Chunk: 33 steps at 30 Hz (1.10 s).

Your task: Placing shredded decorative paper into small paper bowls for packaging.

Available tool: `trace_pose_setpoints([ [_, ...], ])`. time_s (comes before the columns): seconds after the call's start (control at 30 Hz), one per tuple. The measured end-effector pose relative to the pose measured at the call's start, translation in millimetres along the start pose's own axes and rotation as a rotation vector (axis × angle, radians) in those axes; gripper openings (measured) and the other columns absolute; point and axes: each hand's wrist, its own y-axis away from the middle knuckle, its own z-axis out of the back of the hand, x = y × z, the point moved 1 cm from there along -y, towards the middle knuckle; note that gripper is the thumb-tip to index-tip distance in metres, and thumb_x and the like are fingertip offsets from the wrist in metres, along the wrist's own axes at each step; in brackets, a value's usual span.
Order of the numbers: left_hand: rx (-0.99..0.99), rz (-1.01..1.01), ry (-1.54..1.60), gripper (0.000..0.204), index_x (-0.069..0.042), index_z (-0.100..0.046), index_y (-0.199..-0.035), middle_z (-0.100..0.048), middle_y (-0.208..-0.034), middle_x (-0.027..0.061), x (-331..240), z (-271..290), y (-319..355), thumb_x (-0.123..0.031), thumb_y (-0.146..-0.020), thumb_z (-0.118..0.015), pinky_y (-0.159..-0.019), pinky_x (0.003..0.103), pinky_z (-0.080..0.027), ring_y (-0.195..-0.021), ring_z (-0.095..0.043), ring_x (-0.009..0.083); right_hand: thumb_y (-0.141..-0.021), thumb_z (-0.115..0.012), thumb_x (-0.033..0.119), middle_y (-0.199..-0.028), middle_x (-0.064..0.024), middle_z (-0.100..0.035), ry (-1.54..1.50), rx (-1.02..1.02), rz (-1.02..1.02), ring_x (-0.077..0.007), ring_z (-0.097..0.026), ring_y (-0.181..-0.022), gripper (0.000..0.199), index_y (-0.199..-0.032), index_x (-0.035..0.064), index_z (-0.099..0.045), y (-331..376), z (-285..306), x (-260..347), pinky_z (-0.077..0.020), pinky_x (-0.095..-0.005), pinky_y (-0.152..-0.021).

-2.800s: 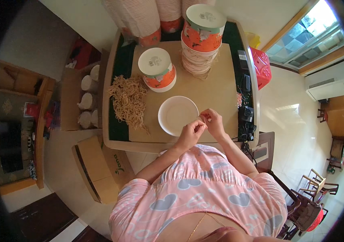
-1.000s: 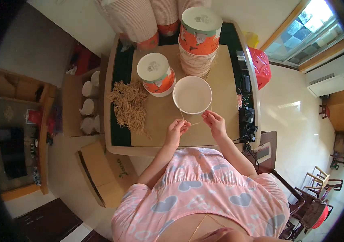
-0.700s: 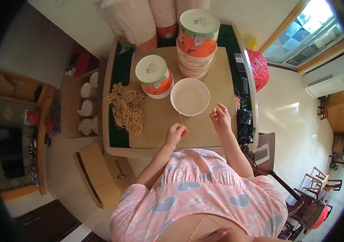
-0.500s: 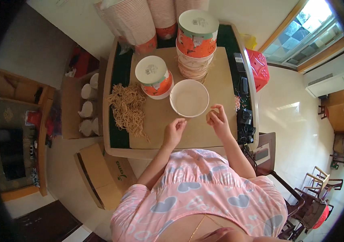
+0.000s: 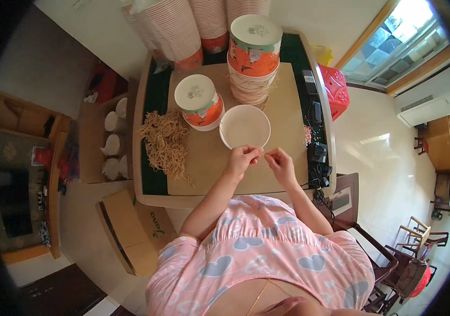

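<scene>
My left hand [image 5: 244, 160] is pinched just in front of the white paper bucket [image 5: 245, 128], which stands upright with its mouth toward me. Close beside it, my right hand [image 5: 281, 165] is pinched too. A thin pale string seems to run between the two sets of fingertips, though most of it is too fine to make out. To the left lies a tangled heap of tan strings [image 5: 165, 146]. An upside-down orange and white bucket [image 5: 202, 108] stands between that heap and the white one.
A taller stack of upturned buckets [image 5: 255, 50] rises behind on the cardboard sheet [image 5: 293, 105]. Bagged stacks of buckets [image 5: 169, 26] stand at the back left. Black devices with cables [image 5: 318, 152] line the table's right edge. A carton of white items [image 5: 95, 139] sits left of the table.
My hands have come closer together at the bucket's near rim. The left moved right and up, the right slightly down, its raised fingers now pinched. The view shifted slightly.
</scene>
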Motion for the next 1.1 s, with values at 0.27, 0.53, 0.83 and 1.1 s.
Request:
trace_pose_setpoints([
  [0.27, -0.185, -0.626, -0.975, 0.019, -0.001, -0.061, -0.087, -0.058, -0.078, 0.0089, 18, -12, -46, -0.011, -0.074, -0.069, -0.059, 0.033, -0.049, -0.069, -0.057, 0.0203, -0.081, -0.065, 0.012, -0.054, 0.0049, -0.045, 0.106, -0.326, 0.012, -0.003, -0.037, -0.051, 0.014, -0.077, -0.0007, -0.062, -27, 19, -35, -0.0295, -0.0218, -0.044],
  [0.53, -0.189, -0.465, -1.139, 0.016, -0.005, -0.064, -0.087, -0.062, -0.079, 0.0152, 9, -3, -49, -0.009, -0.072, -0.059, -0.066, 0.042, -0.048, -0.075, -0.061, 0.0328, -0.083, -0.064, 0.015, -0.07, -0.0058, -0.063, 0.155, -0.263, -0.053, -0.0101, -0.059, -0.063, 0.015, -0.086, 0.0003, -0.062, -42, 9, -27, -0.047, -0.025, -0.058],
  [0.83, -0.091, -0.424, -0.812, 0.023, -0.002, -0.062, -0.097, -0.064, -0.08, 0.0185, -23, 11, -16, 0.001, -0.076, -0.052, -0.067, 0.036, -0.049, -0.076, -0.064, 0.0304, -0.079, -0.064, 0.011, -0.082, -0.0129, -0.064, 0.322, -0.206, 0.133, -0.0228, -0.065, -0.074, 0.013, -0.087, 0.0018, -0.06, -41, -15, 19, -0.0515, -0.0323, -0.061],
  [1.1, -0.093, -0.384, -0.865, 0.026, -0.001, -0.06, -0.102, -0.064, -0.087, 0.0187, -22, 10, -14, 0.002, -0.077, -0.052, -0.07, 0.035, -0.05, -0.08, -0.065, 0.0288, -0.077, -0.063, 0.008, -0.082, -0.0138, -0.063, 0.405, -0.195, 0.191, -0.0256, -0.065, -0.073, 0.011, -0.084, 0.0007, -0.057, -38, -15, 25, -0.0521, -0.0345, -0.06],
])
